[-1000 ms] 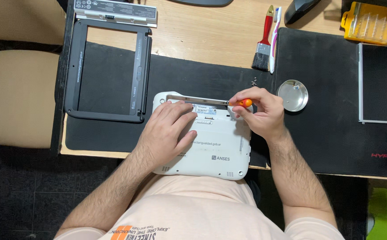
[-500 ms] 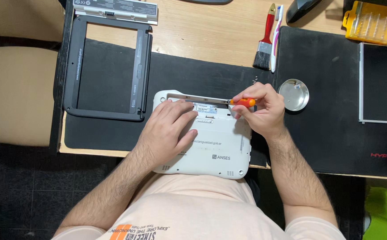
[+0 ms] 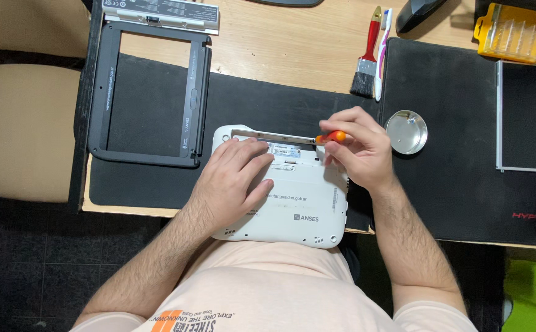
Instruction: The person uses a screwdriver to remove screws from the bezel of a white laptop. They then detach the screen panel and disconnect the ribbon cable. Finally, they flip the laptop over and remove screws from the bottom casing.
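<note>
Little has moved since 1 s ago: your right hand [image 3: 361, 150] still pinches the orange-handled screwdriver [image 3: 331, 137] at the white laptop's [image 3: 299, 206] top edge, only nudged a bit. Your left hand [image 3: 234, 178] lies flat, fingers spread, on the laptop underside, pressing it at the desk's 6 o'clock edge. Black bezel frame [image 3: 148, 98] sits at 10 o'clock, round metal dish [image 3: 406, 131] at 3 o'clock, paintbrush [image 3: 366, 58] approx. 1 o'clock.

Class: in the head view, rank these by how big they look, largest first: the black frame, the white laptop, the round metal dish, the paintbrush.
1. Black frame
2. White laptop, nearly as big and partly covered by hands
3. Paintbrush
4. Round metal dish, close to the paintbrush in size
</note>
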